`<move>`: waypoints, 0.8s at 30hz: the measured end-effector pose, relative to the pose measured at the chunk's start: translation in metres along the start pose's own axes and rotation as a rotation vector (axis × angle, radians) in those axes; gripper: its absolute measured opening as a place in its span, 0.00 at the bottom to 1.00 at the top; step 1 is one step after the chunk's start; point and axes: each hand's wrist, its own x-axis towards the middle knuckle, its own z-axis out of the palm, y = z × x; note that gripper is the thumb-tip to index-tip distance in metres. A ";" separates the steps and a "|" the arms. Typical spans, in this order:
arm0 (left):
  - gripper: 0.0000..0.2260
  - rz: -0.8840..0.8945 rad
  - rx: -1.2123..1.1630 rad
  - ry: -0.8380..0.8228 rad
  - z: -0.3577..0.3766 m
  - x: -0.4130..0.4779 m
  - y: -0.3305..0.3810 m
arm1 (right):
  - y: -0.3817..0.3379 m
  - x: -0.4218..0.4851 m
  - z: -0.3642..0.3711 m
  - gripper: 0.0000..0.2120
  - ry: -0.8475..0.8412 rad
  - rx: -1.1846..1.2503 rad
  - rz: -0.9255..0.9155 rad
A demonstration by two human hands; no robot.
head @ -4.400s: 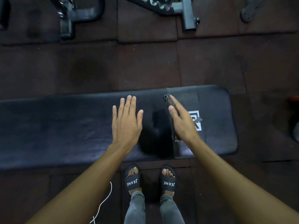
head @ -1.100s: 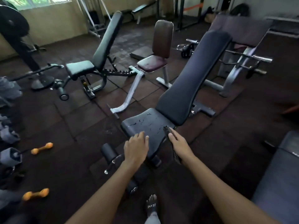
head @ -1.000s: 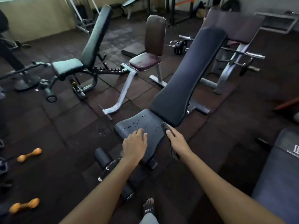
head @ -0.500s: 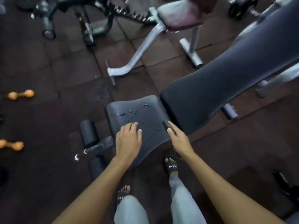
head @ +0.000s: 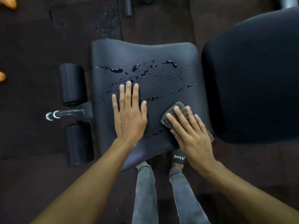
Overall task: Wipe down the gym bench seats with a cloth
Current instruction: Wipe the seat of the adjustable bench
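Observation:
A dark ribbed bench seat (head: 155, 52) fills the middle of the view, with streaks and drops of liquid (head: 142, 70) across its far half. My left hand (head: 129, 115) lies flat on the seat's near left part, fingers spread, holding nothing. My right hand (head: 189, 131) presses a grey cloth (head: 176, 109) flat against the seat's near right corner; most of the cloth is under the palm.
The bench's black backrest (head: 252, 78) rises at the right. Two black foam leg rollers (head: 72, 84) and a chrome bar end (head: 51, 115) sit left of the seat. Orange dumbbell ends (head: 2, 76) lie at the far left. My sandalled feet (head: 178, 157) stand under the seat's near edge.
I have walked from a flat bench to this inclined bench and leaned over its seat. The cloth, dangling from my right fingers before, now lies pressed flat on the seat.

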 end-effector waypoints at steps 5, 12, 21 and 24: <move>0.25 -0.001 0.028 0.024 0.005 -0.002 -0.001 | 0.008 0.091 0.003 0.22 0.026 -0.050 -0.082; 0.25 -0.004 0.052 0.029 0.005 -0.001 0.001 | 0.057 0.209 -0.014 0.23 -0.042 0.115 0.240; 0.25 -0.004 0.067 0.039 0.004 0.000 0.002 | 0.013 0.007 -0.013 0.26 -0.078 0.035 0.236; 0.25 -0.004 0.053 0.036 0.003 0.001 0.002 | 0.029 0.066 -0.011 0.26 -0.055 0.036 0.300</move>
